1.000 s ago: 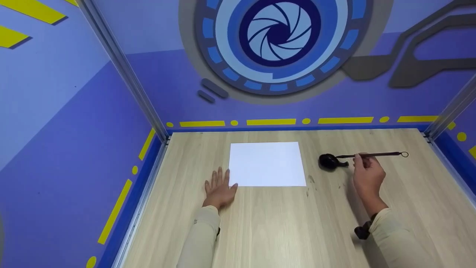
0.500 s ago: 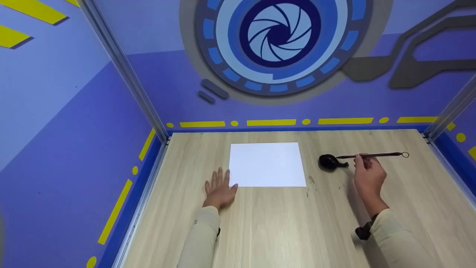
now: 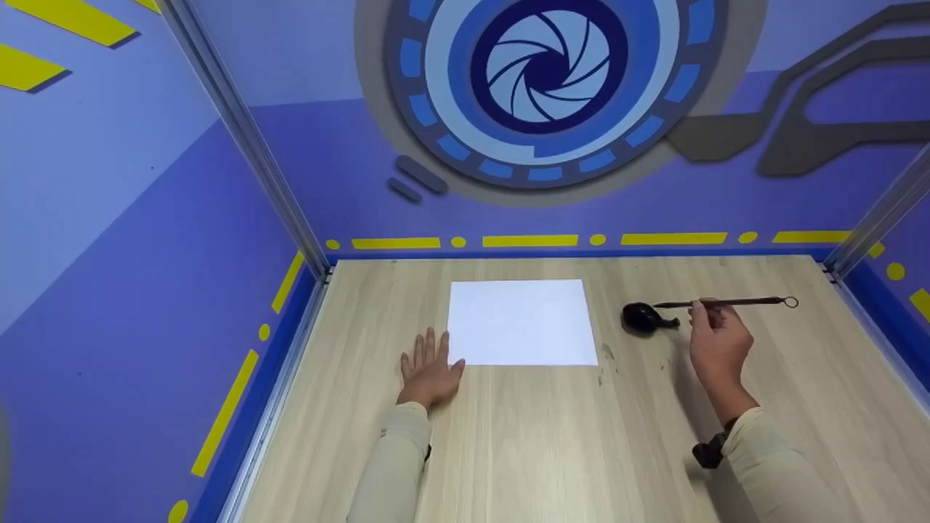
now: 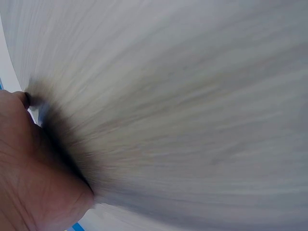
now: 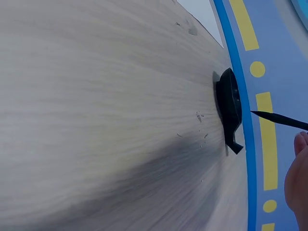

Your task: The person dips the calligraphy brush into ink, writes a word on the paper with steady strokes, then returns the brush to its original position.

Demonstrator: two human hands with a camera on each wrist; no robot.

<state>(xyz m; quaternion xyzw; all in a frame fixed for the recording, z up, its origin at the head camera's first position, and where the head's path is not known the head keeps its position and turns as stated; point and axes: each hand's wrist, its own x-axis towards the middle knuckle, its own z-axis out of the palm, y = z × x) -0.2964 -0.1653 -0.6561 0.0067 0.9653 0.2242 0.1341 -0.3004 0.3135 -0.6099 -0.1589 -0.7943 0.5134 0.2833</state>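
A dark writing brush with a ring at its tail end lies almost level in my right hand, pinched between thumb and fingers. Its dark tip points left and overlaps the far rim of a small black ink dish in the head view. From the right wrist, the brush tip shows apart from the ink dish, which has a curved spout-like handle. My left hand rests flat with spread fingers at the lower left corner of a blank white sheet of paper.
The wooden table has a few dark smudges between the paper and the dish. A blue-purple back wall and side walls with metal corner posts enclose it.
The brush tip has shifted very slightly left over the dish. The left hand, paper and dish stay in place; the head view tilts a little.
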